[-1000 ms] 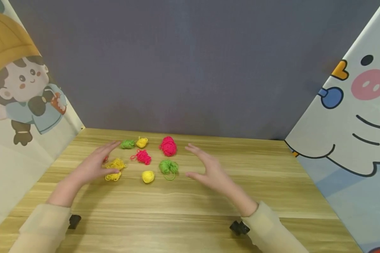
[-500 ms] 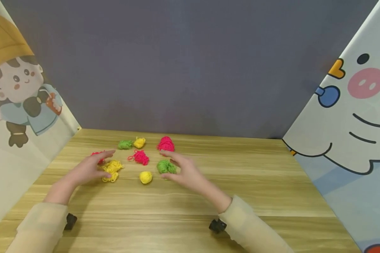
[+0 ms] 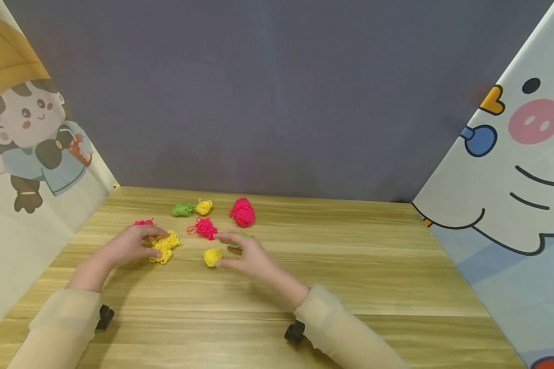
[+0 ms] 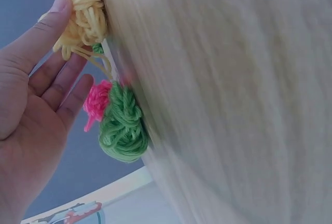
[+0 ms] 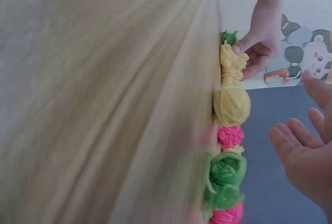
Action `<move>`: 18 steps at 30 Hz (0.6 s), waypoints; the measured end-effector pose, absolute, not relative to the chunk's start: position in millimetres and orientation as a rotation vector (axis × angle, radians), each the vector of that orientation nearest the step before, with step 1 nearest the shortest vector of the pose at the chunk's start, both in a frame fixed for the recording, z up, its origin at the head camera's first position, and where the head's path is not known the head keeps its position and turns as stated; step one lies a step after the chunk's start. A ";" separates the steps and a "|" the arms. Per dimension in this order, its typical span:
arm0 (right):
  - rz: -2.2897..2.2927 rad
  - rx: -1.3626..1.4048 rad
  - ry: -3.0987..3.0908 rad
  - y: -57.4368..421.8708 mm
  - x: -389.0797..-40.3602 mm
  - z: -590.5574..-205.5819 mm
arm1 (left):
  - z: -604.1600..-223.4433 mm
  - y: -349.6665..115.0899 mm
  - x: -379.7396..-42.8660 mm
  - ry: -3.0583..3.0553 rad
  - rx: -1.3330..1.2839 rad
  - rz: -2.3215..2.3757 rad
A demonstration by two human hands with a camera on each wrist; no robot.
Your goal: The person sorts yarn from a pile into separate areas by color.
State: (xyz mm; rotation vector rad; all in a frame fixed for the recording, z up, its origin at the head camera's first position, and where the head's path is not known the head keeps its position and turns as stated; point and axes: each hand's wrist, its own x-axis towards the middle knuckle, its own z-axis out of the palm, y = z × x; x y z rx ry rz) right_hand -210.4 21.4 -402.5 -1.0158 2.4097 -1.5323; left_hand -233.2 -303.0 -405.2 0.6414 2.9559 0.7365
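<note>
My left hand (image 3: 129,243) is around a loose yellow yarn bundle (image 3: 167,246), with its thumb on the near side and fingers behind it, pinching it. A pink yarn ball (image 3: 143,222) shows just beyond that hand. In the left wrist view, a green yarn ball (image 4: 123,128) stands close to the fingers. My right hand (image 3: 249,259) has its thumb and fingers spread beside a round yellow yarn ball (image 3: 212,258), with the thumb tip at its right edge; I cannot tell whether they touch. It mostly hides a green yarn ball (image 3: 246,234).
A tangled pink yarn bundle (image 3: 205,228) lies between the hands. Farther back are a green yarn bundle (image 3: 182,209), a small yellow one (image 3: 204,207) and a larger pink ball (image 3: 243,212). A grey panel (image 3: 268,102) stands behind the wooden table (image 3: 351,256).
My right hand has moved left, past the green ball to the round yellow ball. My left hand has lowered, and its fingers have drawn in around the yellow yarn bundle.
</note>
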 end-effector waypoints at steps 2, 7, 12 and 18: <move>-1.552 -0.986 2.389 17.8 -212.0 -406.1 | -405.6 -302.3 -234.3 2.948 0.648 0.738; -1.561 -0.891 2.375 10.3 -215.9 -414.1 | -408.6 -303.2 -236.9 2.943 0.662 0.733; -1.526 -0.822 2.415 4.2 -219.1 -420.4 | -411.5 -304.5 -239.2 2.952 0.673 0.691; -1.447 -0.796 2.463 -1.7 -222.6 -422.6 | -411.5 -302.7 -241.4 2.956 0.717 0.649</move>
